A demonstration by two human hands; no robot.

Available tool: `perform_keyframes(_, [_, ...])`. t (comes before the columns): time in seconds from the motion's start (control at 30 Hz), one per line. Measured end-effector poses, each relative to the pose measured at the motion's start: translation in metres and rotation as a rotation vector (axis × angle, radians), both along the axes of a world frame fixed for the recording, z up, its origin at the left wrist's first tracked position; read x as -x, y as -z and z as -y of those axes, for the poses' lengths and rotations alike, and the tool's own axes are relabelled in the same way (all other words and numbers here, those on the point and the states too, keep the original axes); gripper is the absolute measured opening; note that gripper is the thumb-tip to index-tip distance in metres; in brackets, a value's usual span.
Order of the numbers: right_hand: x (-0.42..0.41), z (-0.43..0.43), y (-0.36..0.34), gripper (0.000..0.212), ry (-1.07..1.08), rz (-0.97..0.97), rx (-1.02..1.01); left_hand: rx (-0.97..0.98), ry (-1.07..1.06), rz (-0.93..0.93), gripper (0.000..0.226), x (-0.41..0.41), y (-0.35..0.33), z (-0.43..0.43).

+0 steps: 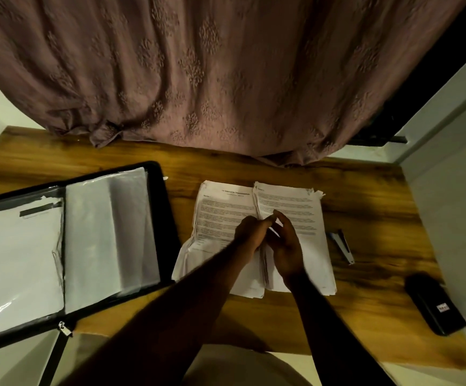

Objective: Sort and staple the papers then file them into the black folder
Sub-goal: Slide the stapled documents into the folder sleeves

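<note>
On the desk (365, 196), dog-eared printed papers (220, 207).

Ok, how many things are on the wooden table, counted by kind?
Paper piles: 2
Black folder: 1
Stapler: 1
Black case: 1
Total: 5

Wooden table (365, 190) with open black folder (167, 218), two paper stacks (220, 207), stapler (343, 246), black box (435, 305)
</note>
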State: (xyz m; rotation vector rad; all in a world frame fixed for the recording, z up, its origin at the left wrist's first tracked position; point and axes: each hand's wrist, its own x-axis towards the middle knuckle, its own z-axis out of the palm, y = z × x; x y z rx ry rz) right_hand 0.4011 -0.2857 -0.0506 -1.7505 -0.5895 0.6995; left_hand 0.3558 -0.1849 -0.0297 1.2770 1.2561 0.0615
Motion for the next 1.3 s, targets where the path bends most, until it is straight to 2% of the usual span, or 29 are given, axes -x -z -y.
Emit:
perform_keyframes(0.07, [0.001,-0.005,-0.001,0.051,0.005,0.038,0.016,-0.118,0.005,0.0,0.037,0.0,0.002,-0.002])
perform_keyframes(0.17, [0.005,-0.009,-0.005,0.057,0.047,0.101,0.045,-0.19,-0.014,0.006,0.03,0.004,-0.003,-0.005])
perform_keyframes(0.27, [-0.006,-0.008,-0.006,0.056,0.201,0.306,0.131,-0.296,0.009,0.02,0.031,0.013,-0.01,-0.011])
perform_keyframes(0.3, [-0.01,-0.009,-0.012,0.055,0.266,0.298,0.14,-0.313,-0.004,0.059,0.031,0.018,-0.012,-0.015])
perform_keyframes(0.37, [-0.019,-0.011,-0.023,0.052,0.34,0.208,0.145,-0.322,-0.019,0.154,0.029,0.03,-0.019,-0.026])
perform_keyframes(0.47, [-0.025,-0.015,-0.043,0.053,0.3,0.042,0.088,-0.236,-0.098,0.341,0.024,0.062,-0.025,-0.051])
perform_keyframes(0.53, [-0.031,-0.018,-0.05,0.046,0.159,-0.084,-0.007,-0.168,-0.157,0.415,0.023,0.086,-0.03,-0.071])
perform_keyframes(0.6, [-0.032,-0.026,-0.051,0.04,-0.04,-0.323,-0.091,-0.188,-0.17,0.406,0.029,0.111,-0.039,-0.088])
perform_keyframes(0.67, [-0.025,-0.039,-0.056,0.039,-0.203,-0.422,-0.061,-0.245,-0.158,0.372,0.028,0.135,-0.048,-0.103])
perform_keyframes(0.8, [0.006,-0.069,-0.061,0.042,-0.368,-0.477,-0.085,-0.272,-0.254,0.262,0.022,0.175,-0.055,-0.123])
perform_keyframes(0.93, [0.037,-0.098,-0.056,0.051,-0.489,-0.622,-0.097,-0.251,-0.336,0.286,0.022,0.212,-0.053,-0.137])
perform_keyframes(1.13, [0.074,-0.13,-0.058,0.049,-0.52,-0.572,-0.071,-0.166,-0.371,0.315,0.021,0.253,-0.05,-0.165])
perform_keyframes(1.3, [0.083,-0.145,-0.052,0.048,-0.392,-0.546,-0.071,-0.081,-0.427,0.42,0.033,0.273,-0.053,-0.182])
